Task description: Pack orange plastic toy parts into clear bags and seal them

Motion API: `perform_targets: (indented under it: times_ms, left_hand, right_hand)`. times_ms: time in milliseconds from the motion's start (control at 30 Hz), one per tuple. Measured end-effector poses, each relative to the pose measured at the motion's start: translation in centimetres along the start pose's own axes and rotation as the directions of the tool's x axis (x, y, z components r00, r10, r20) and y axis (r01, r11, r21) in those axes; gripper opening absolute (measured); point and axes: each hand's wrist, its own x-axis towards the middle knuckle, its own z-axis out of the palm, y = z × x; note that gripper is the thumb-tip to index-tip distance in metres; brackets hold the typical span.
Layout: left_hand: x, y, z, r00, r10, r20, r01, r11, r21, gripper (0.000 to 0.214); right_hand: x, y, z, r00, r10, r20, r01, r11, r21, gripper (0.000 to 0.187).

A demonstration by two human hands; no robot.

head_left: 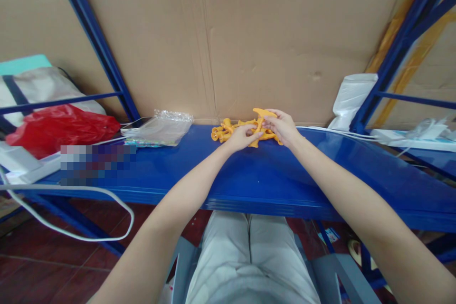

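Observation:
A small pile of orange plastic toy pieces [228,130] lies at the back of the blue shelf [270,175], against the cardboard wall. My left hand [242,137] and my right hand [281,126] meet over the pile's right end. Both are closed on one orange piece [261,117] that stands upright between them, its flat top showing above the fingers. The left fingers pinch its lower part. The right hand wraps its upper side.
Clear plastic bags [160,127] lie left of the pile. A red bag [60,128] and a cloth bag sit farther left. A white bag [351,97] and a white cable [342,131] are on the right. Blue rack posts [103,52] flank the cardboard.

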Motion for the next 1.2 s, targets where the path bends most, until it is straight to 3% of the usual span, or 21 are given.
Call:
perform_targets:
  times_ms: [133,300,600,700,833,933,1067,1133,1200]
  left_hand:
    - [-0.1,0.8,0.8,0.999,-0.041,0.002,0.041,0.991,-0.125,0.017]
    - [-0.4,1.4,1.7,0.985,-0.169,0.031,0.171,0.957,-0.235,0.012]
    - [-0.1,0.4,1.8,0.987,-0.156,0.037,0.159,0.94,-0.301,0.017]
    - [0.0,0.2,1.7,0.987,-0.154,0.041,0.159,0.929,-0.335,0.021]
    - [0.0,-0.2,1.7,0.983,-0.146,0.109,0.177,0.907,-0.383,0.035]
    - [0.3,-0.6,1.4,0.987,-0.141,0.073,0.158,0.934,-0.322,0.025]
    - [0.7,-1.1,0.3,0.969,-0.162,-0.187,0.153,0.986,-0.064,0.018]
    - [0.7,-1.2,-0.3,0.951,-0.068,-0.301,0.095,0.993,0.075,0.022]
    - [0.7,-1.1,-0.7,0.953,0.037,-0.302,0.015,0.985,0.171,0.026]
  right_hand:
    - [-0.1,0.3,0.3,0.998,-0.061,0.03,0.063,0.995,-0.073,0.035]
    - [-0.5,0.6,0.3,0.997,0.003,0.077,0.004,0.996,-0.091,0.045]
    - [-0.6,0.8,0.4,0.993,0.06,0.102,-0.054,0.997,-0.058,0.026]
    - [-0.6,1.0,0.5,0.988,0.028,0.151,-0.003,0.987,-0.158,0.017]
    - [-0.1,1.9,0.4,0.982,-0.115,0.151,0.153,0.95,-0.272,0.014]
    - [0.5,2.3,-0.1,0.971,-0.198,0.136,0.235,0.907,-0.351,0.016]
    - [0.6,2.1,-0.9,0.942,-0.283,0.178,0.334,0.779,-0.53,0.018]
    - [0.4,1.8,-1.2,0.918,-0.306,0.252,0.396,0.683,-0.614,0.019]
    - [0.0,1.6,-1.4,0.896,-0.294,0.332,0.444,0.599,-0.667,0.022]
